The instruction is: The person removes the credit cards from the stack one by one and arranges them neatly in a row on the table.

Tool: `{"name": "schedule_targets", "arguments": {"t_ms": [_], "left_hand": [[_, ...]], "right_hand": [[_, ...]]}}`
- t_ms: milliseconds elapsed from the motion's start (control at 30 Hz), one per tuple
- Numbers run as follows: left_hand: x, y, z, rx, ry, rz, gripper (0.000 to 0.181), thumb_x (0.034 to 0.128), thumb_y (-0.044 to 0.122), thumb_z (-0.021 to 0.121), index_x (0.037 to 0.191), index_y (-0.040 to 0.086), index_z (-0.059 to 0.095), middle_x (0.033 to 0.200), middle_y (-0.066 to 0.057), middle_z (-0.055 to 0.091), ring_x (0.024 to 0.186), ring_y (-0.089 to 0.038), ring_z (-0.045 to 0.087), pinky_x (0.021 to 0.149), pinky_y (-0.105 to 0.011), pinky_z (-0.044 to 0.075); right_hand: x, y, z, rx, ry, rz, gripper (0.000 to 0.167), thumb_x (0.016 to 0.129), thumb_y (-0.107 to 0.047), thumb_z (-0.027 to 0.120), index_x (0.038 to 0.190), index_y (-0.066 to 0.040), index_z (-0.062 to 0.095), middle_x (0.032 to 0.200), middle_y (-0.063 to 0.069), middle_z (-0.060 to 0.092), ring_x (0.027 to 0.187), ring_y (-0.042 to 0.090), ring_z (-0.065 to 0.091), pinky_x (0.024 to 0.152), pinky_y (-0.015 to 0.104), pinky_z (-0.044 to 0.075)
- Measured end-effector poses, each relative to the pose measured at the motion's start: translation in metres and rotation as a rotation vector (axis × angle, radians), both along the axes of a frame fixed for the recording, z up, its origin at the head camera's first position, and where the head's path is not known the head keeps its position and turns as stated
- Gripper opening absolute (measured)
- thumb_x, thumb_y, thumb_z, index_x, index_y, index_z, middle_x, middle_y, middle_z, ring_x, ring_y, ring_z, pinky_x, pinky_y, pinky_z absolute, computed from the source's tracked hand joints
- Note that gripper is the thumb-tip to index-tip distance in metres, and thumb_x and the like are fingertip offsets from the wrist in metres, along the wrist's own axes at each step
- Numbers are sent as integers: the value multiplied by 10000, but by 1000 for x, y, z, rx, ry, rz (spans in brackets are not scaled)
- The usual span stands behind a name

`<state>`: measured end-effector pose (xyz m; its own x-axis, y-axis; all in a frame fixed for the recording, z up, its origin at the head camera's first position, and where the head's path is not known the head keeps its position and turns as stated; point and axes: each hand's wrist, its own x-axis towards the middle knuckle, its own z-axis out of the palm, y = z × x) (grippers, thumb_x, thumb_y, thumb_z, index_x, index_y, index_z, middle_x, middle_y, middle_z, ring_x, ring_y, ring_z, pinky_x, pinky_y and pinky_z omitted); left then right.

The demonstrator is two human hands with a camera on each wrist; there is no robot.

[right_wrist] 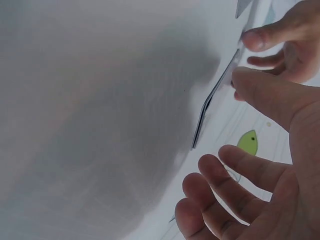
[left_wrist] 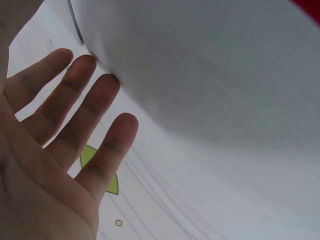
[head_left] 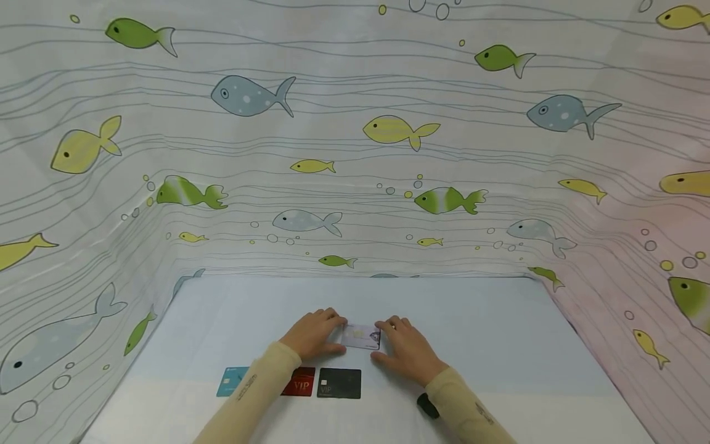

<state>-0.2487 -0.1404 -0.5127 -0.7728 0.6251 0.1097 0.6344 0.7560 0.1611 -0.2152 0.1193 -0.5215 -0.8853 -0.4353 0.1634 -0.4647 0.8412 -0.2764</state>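
Note:
A pale lilac bank card [head_left: 360,337] with a chip lies on the white table between the two hands. My left hand [head_left: 315,335] is at its left edge, thumb and fingertips close to the corners. On the opposite side, my right hand [head_left: 409,350] has its fingertips near the right edge. Extended fingers show on the left hand [left_wrist: 65,120] in the left wrist view. Seen from the right wrist, the card [right_wrist: 212,97] appears edge-on as a thin dark line, and the right hand [right_wrist: 270,165] has spread, slightly bent fingers. Whether either hand touches the card is unclear.
Nearer me lie a blue card [head_left: 228,382], a red VIP card [head_left: 300,382] and a black VIP card [head_left: 339,383] in a row; the left sleeve partly covers the blue and red ones. A fish-patterned curtain [head_left: 355,185] surrounds the table [head_left: 499,327]. A small black object [head_left: 427,406] sits by the right cuff.

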Motion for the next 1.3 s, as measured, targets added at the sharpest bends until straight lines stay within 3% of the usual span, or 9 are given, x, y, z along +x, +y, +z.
{"name": "schedule_targets", "arguments": {"t_ms": [233, 467, 733, 1300], "left_hand": [[-7, 8, -3, -29, 0, 10, 614, 824, 512, 802, 1279, 119, 678, 1151, -41, 624, 954, -203, 580, 862, -383, 543], [-9, 10, -6, -57, -8, 32, 619, 830, 536, 787, 1299, 149, 669, 1163, -24, 604, 995, -198, 573, 888, -389, 541], [-11, 12, 0, -92, -21, 44, 629, 839, 542, 777, 1326, 166, 650, 1186, -14, 593, 1008, -196, 564, 887, -400, 539], [-9, 15, 6, -130, -17, 46, 596, 834, 547, 777, 1295, 181, 680, 1193, -12, 624, 1001, -206, 599, 884, -409, 544]], "right_hand": [[-7, -5, -6, 46, -32, -6, 633, 853, -487, 789, 1320, -88, 634, 1194, 73, 613, 1035, 236, 567, 885, 412, 530], [-10, -6, -8, 56, -9, -14, 629, 840, -486, 802, 1297, -83, 646, 1160, 70, 604, 983, 223, 541, 850, 394, 525], [-17, -8, -6, 63, -57, -34, 644, 820, -537, 800, 1284, -111, 666, 1152, 41, 588, 960, 200, 519, 828, 388, 515], [-18, -7, -2, 77, -48, -23, 608, 823, -515, 807, 1274, -125, 687, 1156, 20, 608, 996, 206, 556, 869, 410, 523]]}}
